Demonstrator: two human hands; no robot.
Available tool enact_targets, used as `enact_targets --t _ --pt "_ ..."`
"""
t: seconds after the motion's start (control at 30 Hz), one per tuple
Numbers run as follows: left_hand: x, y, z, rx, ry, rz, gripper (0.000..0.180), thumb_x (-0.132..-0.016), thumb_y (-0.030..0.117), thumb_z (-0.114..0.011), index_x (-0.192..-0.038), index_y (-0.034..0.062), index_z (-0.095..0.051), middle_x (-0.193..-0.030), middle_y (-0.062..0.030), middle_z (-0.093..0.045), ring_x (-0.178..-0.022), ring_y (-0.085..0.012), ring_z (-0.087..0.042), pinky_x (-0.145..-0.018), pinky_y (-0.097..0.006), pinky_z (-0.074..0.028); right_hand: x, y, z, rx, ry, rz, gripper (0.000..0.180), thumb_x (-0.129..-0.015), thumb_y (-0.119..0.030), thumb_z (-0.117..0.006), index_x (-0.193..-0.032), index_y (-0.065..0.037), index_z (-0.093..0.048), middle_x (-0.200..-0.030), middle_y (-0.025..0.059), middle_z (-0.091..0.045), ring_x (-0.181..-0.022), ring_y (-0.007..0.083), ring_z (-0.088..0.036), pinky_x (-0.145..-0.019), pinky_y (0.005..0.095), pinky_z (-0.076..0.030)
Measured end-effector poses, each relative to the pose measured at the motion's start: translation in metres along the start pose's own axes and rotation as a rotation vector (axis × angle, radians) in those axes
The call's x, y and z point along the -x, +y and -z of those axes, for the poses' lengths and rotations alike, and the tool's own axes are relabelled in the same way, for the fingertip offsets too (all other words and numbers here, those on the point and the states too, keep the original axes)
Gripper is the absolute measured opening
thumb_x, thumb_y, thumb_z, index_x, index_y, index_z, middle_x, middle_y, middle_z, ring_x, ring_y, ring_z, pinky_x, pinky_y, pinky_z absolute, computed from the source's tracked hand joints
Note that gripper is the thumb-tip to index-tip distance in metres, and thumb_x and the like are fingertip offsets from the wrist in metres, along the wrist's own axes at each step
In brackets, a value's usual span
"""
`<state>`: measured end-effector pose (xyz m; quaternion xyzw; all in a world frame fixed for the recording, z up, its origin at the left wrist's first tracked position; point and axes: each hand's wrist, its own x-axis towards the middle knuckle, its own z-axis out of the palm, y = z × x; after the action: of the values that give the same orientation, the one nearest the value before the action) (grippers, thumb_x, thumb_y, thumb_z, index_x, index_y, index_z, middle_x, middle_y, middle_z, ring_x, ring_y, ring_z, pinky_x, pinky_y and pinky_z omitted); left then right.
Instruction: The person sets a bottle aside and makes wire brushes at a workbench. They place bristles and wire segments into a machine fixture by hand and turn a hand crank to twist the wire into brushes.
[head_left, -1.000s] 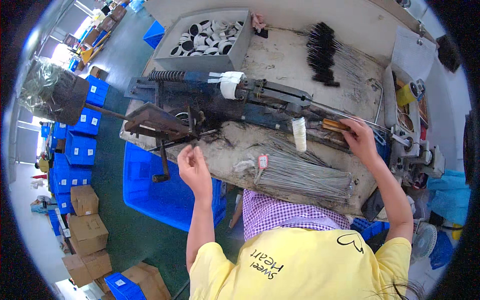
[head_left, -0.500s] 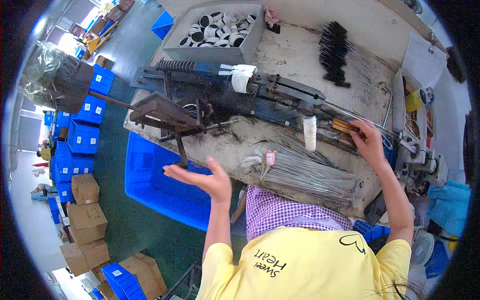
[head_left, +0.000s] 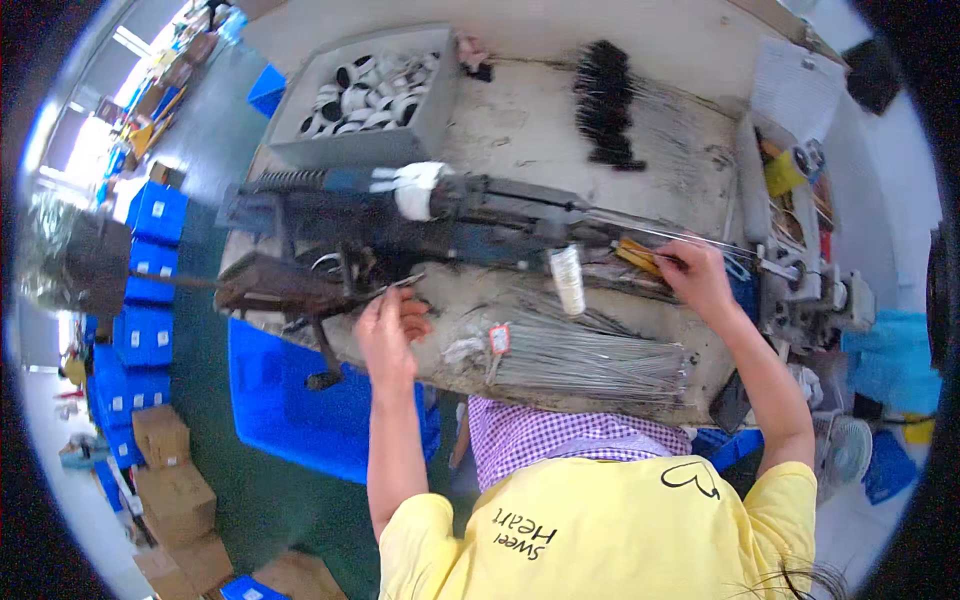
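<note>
My left hand [head_left: 392,325] is closed, its fingertips at a thin metal rod [head_left: 408,283] that sticks out of the dark bench machine [head_left: 470,215]. My right hand [head_left: 697,278] is pinched at the right end of a yellow-brown block [head_left: 638,256]. What lies between those fingertips is too small to make out. Just behind them, thin wires stretch from the machine's jaw toward a metal chuck [head_left: 780,268] on the right. A spool of white thread [head_left: 567,280] hangs at the machine's front. Nearer me lies a bundle of straight metal wires [head_left: 600,360] with a red-edged tag.
A grey box [head_left: 440,105] of white-and-black rings stands at the back left. Black-bristled wire brushes [head_left: 604,105] lie at the back. Below the left bench edge is a blue bin [head_left: 290,430]. A weighted bar [head_left: 180,280] juts out left. A tool tray [head_left: 765,165] stands right.
My left hand has gone from open, beside the lever's knob, to closed at the thin rod. The right hand stays by the yellow-brown block. The whole view has shifted.
</note>
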<state>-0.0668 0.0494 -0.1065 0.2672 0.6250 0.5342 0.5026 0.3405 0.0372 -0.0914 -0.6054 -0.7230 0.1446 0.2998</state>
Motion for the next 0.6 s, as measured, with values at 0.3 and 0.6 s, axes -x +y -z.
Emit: enact_targets --t 0.3,0.6 --pt "0.083 0.023 -0.076 0.17 -0.328 -0.044 0.025 -0.097 0.023 -0.056 -0.093 0.0004 -0.065 -0.072 -0.0096 -0.066 -0.053 -0.0138 -0.06 -0.045 -0.026 -0.047 0.014 -0.055 0.072 -0.043 -0.006 0.162 0.014 -0.08 0.001 -0.063 -0.093 0.0 -0.06 -0.087 0.0161 -0.062 -0.078 0.0335 -0.063 -0.069 0.0365 -0.051" --pt "0.105 -0.022 -0.247 0.008 -1.015 -0.061 0.027 -0.098 0.024 -0.055 -0.097 0.0001 -0.066 -0.075 -0.0077 -0.067 -0.055 -0.0112 -0.06 -0.046 -0.025 -0.044 -0.013 0.003 0.093 -0.235 0.122 -0.131 0.019 -0.088 -0.006 -0.063 -0.103 0.004 -0.059 -0.085 0.0122 -0.066 -0.077 0.0182 -0.062 -0.071 0.0291 -0.049"
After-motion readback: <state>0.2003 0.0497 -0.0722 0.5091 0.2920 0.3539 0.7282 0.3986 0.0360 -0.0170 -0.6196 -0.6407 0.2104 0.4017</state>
